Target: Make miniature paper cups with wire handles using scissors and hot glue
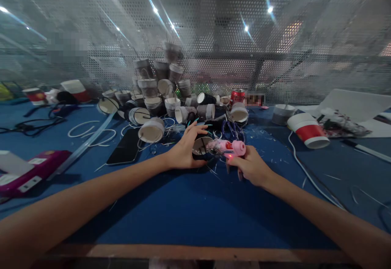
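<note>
At left on the blue tabletop (183, 208), a black smartphone (124, 148) lying flat, a purple power strip (50, 162), tangled black cable (30, 128); farther back, a red soda can (237, 96) before perforated metal screening (214, 36).

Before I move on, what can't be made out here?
In the head view:
Pink glue gun: tip blurred, contact with the held cup unclear.
This cup's outer side: partly hidden by the left hand.
Stacked cups: rear ones partly hidden by front ones.
Purple power strip: left end cut off by the picture's edge.
</note>
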The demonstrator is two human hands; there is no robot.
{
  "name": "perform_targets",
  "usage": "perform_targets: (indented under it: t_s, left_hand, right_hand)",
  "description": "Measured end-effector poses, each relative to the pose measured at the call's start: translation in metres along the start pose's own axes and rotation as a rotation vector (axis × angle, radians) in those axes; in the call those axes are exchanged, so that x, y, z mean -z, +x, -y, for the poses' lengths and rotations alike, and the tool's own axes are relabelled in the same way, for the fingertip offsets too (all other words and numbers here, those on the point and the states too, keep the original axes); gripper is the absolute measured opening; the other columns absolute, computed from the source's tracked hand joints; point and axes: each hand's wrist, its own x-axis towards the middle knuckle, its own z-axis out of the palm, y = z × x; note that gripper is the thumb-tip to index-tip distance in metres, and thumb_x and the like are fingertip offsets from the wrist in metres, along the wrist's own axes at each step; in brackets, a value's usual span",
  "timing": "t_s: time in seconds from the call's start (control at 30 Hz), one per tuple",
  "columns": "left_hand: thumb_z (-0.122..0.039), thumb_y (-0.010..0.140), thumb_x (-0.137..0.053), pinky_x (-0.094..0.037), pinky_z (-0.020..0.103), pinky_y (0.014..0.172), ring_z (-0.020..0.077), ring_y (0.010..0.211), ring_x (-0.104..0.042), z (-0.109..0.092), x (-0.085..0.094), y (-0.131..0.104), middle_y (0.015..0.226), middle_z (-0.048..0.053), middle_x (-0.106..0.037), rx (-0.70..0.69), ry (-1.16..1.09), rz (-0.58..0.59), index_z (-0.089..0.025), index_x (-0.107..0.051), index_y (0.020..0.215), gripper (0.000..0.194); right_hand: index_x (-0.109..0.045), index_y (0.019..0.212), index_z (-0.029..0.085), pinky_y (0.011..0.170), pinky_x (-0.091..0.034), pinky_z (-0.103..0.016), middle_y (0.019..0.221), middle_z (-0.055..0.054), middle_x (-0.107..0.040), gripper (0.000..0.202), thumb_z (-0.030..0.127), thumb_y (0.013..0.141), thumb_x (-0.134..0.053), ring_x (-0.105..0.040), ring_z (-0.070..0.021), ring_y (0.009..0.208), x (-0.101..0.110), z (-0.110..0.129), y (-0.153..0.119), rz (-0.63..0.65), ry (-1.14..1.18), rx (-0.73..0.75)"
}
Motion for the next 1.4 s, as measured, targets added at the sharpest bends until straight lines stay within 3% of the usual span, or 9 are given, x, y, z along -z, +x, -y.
perform_targets:
  t_s: [0.17, 0.37, 0.7, 1.0, 1.4]
  left_hand:
    - [-0.042, 0.061, -0.068, -0.019, 0.060, 0.106, 0.0356, 0.134, -0.020, 0.002, -0.001, -0.001, 0.132, 0.020, -0.038, 0.006, -0.010, -0.008, -0.016, -0.035, 0.115, 0.069]
    - [-0.042, 0.062, -0.068, -0.020, 0.061, 0.105, 0.0355, 0.131, -0.027, 0.001, 0.000, 0.000, 0.130, 0.021, -0.039, -0.011, -0.004, -0.007, -0.016, -0.034, 0.115, 0.068]
    - [-0.043, 0.062, -0.068, -0.022, 0.061, 0.104, 0.0366, 0.134, -0.019, 0.001, 0.000, -0.001, 0.135, 0.021, -0.035, 0.025, -0.002, 0.005, -0.018, -0.033, 0.116, 0.069]
    - [-0.045, 0.060, -0.071, -0.023, 0.059, 0.105, 0.0372, 0.136, -0.009, -0.001, 0.002, -0.002, 0.141, 0.020, -0.028, 0.116, -0.031, 0.038, -0.017, -0.029, 0.125, 0.082]
    - [-0.042, 0.058, -0.073, -0.020, 0.062, 0.106, 0.0370, 0.137, -0.009, -0.001, 0.002, -0.002, 0.140, 0.021, -0.029, 0.123, -0.043, 0.025, -0.017, -0.026, 0.128, 0.089]
  right_hand:
    - [-0.054, 0.049, 0.017, 0.029, -0.035, -0.020, 0.039, 0.002, -0.050, 0.017, 0.021, 0.065, -0.052, -0.045, -0.0095, 0.029, 0.000, -0.001, -0.001, -0.014, -0.003, 0.018]
    - [-0.054, 0.049, 0.016, 0.027, -0.034, -0.019, 0.044, 0.001, -0.055, 0.015, 0.021, 0.064, -0.052, -0.044, -0.0078, 0.029, 0.001, -0.002, 0.001, 0.023, 0.040, -0.002]
    - [-0.056, 0.055, 0.015, 0.027, -0.036, -0.019, 0.046, 0.001, -0.057, 0.011, 0.021, 0.064, -0.053, -0.042, -0.0070, 0.029, 0.010, 0.002, -0.001, 0.057, 0.090, 0.001]
    - [-0.051, 0.055, 0.018, 0.027, -0.038, -0.022, 0.048, 0.001, -0.058, 0.006, 0.022, 0.051, -0.052, -0.047, -0.0110, 0.032, 0.037, 0.014, 0.007, 0.168, 0.218, -0.088]
    - [-0.052, 0.056, 0.020, 0.025, -0.028, -0.019, 0.044, 0.005, -0.053, 0.018, 0.016, 0.043, -0.041, -0.035, -0.0065, 0.029, 0.050, 0.017, 0.002, 0.182, 0.150, 0.013]
